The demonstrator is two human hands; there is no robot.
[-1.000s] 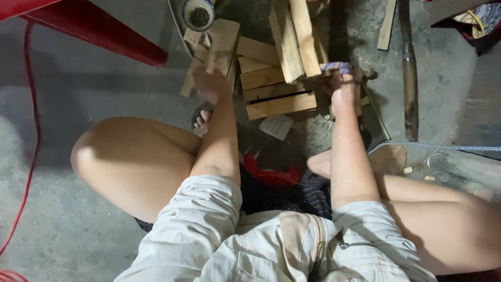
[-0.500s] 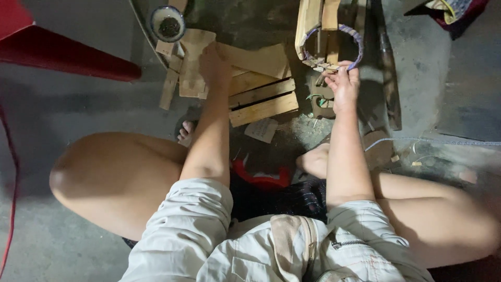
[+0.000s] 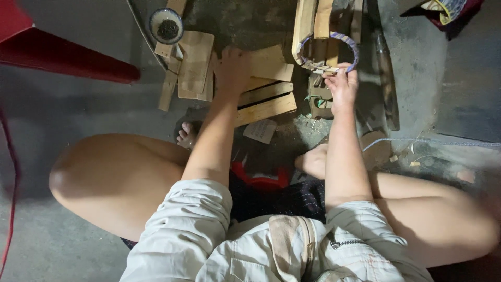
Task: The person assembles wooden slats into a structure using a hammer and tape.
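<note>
Right hand (image 3: 343,86) pinched the half-wrapped hoop (image 3: 329,52); left hand (image 3: 233,68) lay flat on planks (image 3: 263,86). Binding looked unfinished.

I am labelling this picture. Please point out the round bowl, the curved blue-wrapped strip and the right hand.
round bowl (image 3: 166,25), head view, on its dark contents.
curved blue-wrapped strip (image 3: 348,43), head view, on its upper right arc.
right hand (image 3: 342,86), head view, on its back.

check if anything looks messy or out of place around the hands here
Mostly untidy. Wooden offcuts lie criss-crossed under the left hand, a paper scrap sits loose on the floor, and splinters are scattered by the right knee. Right hand pinches a curved strip.
</note>
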